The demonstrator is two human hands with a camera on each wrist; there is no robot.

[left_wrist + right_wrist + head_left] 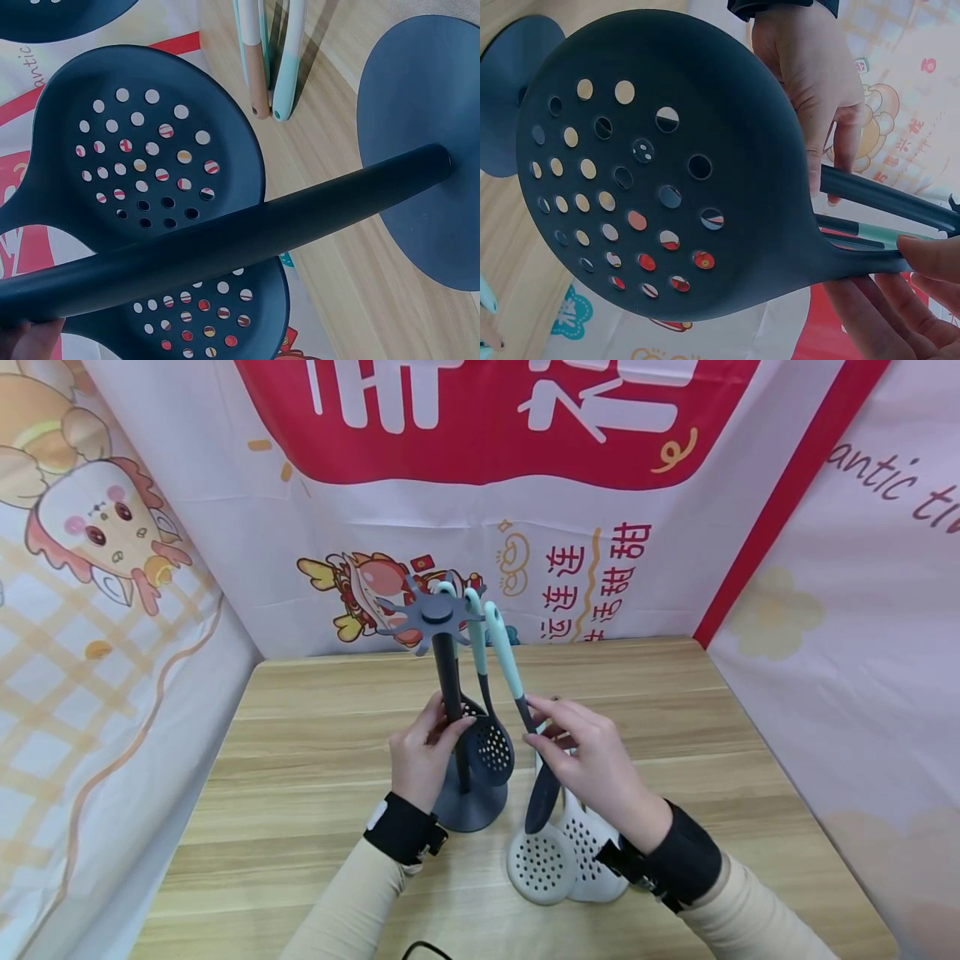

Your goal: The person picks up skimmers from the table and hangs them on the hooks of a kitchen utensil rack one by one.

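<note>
A dark utensil stand (pixel 438 610) with a hooked top and a round base (pixel 427 210) stands upright on the table. My left hand (pixel 423 752) grips its post (pixel 217 232), thumb and fingers on either side. Two dark skimmers with mint handles hang from the hooks, the nearer skimmer (pixel 495 752) beside the post. To their right, my right hand (pixel 585 752) pinches a third skimmer (pixel 780 210) below its mint handle. That handle's top (pixel 493 614) is close to the hooks; whether it touches one I cannot tell.
Behind my right hand, a light grey round skimmer (pixel 542 864) and a light slotted turner (pixel 588 852) lie on the wooden table (pixel 315 793). A black cable (pixel 425 946) curves at the front. Printed cloth (pixel 600 568) hangs at the back and sides.
</note>
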